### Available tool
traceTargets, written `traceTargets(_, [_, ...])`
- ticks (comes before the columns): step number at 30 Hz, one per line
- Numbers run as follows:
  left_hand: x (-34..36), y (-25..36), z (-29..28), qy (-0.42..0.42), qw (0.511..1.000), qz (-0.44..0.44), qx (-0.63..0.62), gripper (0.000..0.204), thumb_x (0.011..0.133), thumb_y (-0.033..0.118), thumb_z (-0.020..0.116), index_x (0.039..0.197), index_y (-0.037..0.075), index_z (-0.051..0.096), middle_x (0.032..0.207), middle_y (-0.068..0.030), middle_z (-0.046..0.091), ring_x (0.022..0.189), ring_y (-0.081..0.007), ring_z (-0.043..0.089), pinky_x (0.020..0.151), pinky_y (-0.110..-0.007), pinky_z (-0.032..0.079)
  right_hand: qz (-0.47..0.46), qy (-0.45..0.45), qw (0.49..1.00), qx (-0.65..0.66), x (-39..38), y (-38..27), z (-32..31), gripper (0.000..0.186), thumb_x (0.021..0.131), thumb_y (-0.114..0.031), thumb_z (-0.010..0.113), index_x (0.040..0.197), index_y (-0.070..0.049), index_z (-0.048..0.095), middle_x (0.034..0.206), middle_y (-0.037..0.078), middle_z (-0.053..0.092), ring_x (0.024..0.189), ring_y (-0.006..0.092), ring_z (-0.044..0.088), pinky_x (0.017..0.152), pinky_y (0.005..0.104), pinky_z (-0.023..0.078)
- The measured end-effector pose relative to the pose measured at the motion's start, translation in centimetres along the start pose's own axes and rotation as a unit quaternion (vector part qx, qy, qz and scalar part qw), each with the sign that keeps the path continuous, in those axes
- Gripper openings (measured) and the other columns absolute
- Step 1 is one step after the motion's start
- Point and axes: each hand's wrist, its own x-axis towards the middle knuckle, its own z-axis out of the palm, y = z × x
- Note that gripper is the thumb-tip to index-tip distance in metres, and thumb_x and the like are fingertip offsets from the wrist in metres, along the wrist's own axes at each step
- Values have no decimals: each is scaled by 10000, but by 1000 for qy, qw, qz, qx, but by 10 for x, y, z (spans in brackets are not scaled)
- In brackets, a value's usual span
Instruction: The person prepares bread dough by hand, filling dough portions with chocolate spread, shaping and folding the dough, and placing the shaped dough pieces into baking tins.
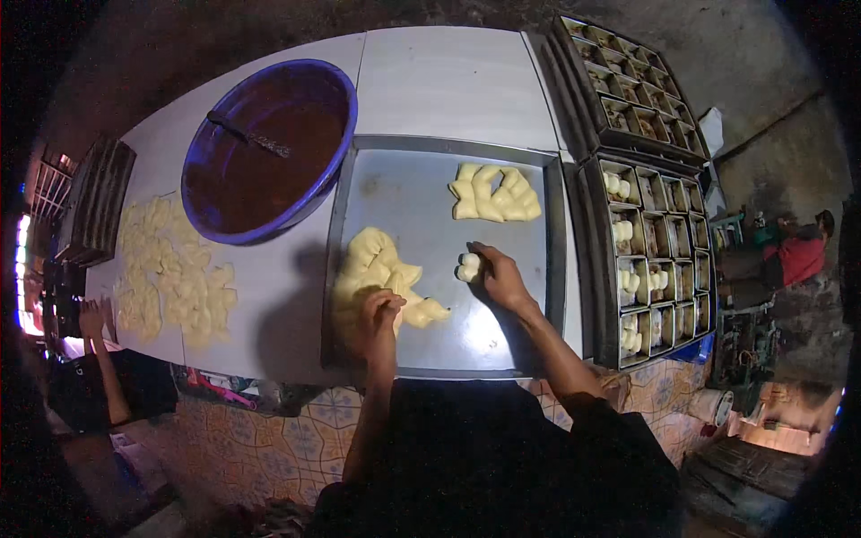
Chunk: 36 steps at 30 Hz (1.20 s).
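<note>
On a shallow grey metal tray (pixel 525 323), my right hand (pixel 504 280) grips a small cluster of pale dough balls (pixel 468 267) between thumb and fingers. My left hand (pixel 383 314) is at the near edge of a heap of pale yellow dough pieces (pixel 369 260) on the tray's left side. Its fingers are loosely bent and touch or hover just over the dough; nothing shows clearly in them. A second, flatter batch of joined dough pieces (pixel 493 202) lies at the tray's far right, apart from both hands.
Right of the tray stand dark metal baking pans (pixel 659 238), some compartments holding dough, and another set (pixel 632 85) beyond. A blue basin (pixel 345 117) of brown contents holds a dark-handled tool. More dough (pixel 175 278) covers the table's left, beside another person's hand (pixel 91 320).
</note>
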Motion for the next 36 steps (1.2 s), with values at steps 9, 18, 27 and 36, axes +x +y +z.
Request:
traceTargets(9, [-31,-6,13,-162,952,144,215,807,774,-189,410,1481,48,100,1467,-226,305,1363,-314,347,1110,-381,288,-235,-70,956,-163,-55,-40,58,471,683,-17,636,1150,-68,601,1088,158,611,1031,329,561,879,419,459])
traceTargets(18, [-35,10,32,-174,945,113,255,636,836,40,610,1415,-13,351,1374,-226,465,1295,-328,435,1051,-386,354,-8,-12,894,447,-78,-100,-33,411,780,-56,746,1154,-4,584,1258,100,474,1165,194,512,984,325,468])
traceTargets(27, [-44,41,72,-20,994,96,-38,186,847,-6,650,1029,-43,663,964,-56,662,779,-85,571,673,-224,457,-80,100,978,164,-62,-109,6,220,917,-164,591,1045,-7,676,1023,125,570,835,171,543,757,280,451])
traceTargets(36, [-25,29,45,-198,863,-167,-434,244,842,64,566,1052,-52,610,1033,-112,641,976,-210,604,882,-314,462,-273,-87,954,84,-39,-117,4,403,909,-376,572,1156,-61,625,1398,164,420,1269,310,412,1033,428,336])
